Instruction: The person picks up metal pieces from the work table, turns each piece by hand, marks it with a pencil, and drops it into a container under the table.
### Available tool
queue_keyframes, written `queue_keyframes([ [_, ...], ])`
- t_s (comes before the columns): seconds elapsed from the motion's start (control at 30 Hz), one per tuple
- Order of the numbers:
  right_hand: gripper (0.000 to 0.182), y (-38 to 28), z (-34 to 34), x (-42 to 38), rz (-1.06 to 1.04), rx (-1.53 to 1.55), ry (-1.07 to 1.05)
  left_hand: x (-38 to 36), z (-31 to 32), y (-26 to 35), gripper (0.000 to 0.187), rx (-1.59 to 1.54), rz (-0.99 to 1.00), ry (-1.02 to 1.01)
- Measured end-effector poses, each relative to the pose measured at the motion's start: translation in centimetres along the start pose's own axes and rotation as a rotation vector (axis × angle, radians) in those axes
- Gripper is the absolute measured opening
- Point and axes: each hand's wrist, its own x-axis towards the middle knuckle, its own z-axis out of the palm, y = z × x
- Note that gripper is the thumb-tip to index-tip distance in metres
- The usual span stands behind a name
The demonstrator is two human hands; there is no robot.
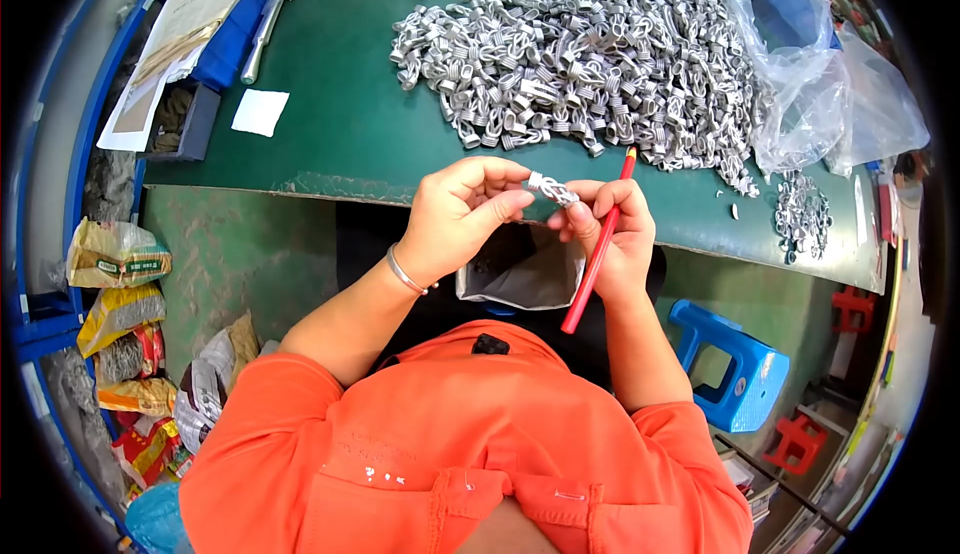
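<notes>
Between my hands, just above the table's front edge, is a small silvery looped metal part with a ribbed end. My left hand pinches that ribbed end between thumb and fingers. The fingertips of my right hand hold the looped end. A red pencil also sits in my right hand, slanting across the fingers with its yellowish tip up. Behind both hands, a large heap of similar metal parts covers much of the green table.
Clear plastic bags lie right of the heap, near a smaller pile of metal pieces. A white paper and a grey bin are at left. An open bag hangs below the edge. A blue stool stands at right.
</notes>
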Motion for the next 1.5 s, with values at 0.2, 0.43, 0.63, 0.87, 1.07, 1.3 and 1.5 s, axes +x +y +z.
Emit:
queue_keyframes([
  [0.2,0.028,1.4,-0.5,-0.3,-0.282,-0.276,-0.078,-0.2,-0.4,0.0,0.021,0.088,0.123,-0.083],
  [0.43,0.033,1.1,-0.1,-1.1,-0.313,-0.192,-0.004,-0.5,-0.2,-0.5,0.023,0.113,0.242,-0.136],
  [0.63,0.033,1.4,-0.4,-1.9,-0.312,-0.234,0.008,-0.8,-0.1,-0.3,0.024,0.179,0.311,-0.156],
  [0.87,0.036,-0.3,-2.8,-1.0,-0.381,-0.638,-0.125,-0.3,-1.0,1.6,0.022,0.556,0.429,-0.14],
  [1.07,0.03,-0.4,-2.0,3.6,-0.574,-1.222,0.159,2.3,-2.5,1.3,0.044,1.07,0.404,0.234],
  [1.3,0.024,-0.2,-2.6,2.5,-0.56,-1.1,0.119,2.4,-1.5,1.0,0.04,1.047,0.429,0.112],
  [1.5,0.021,-1.8,-2.4,-0.1,0.0,-0.182,0.207,2.5,-0.8,0.4,0.037,1.012,0.471,0.113],
])
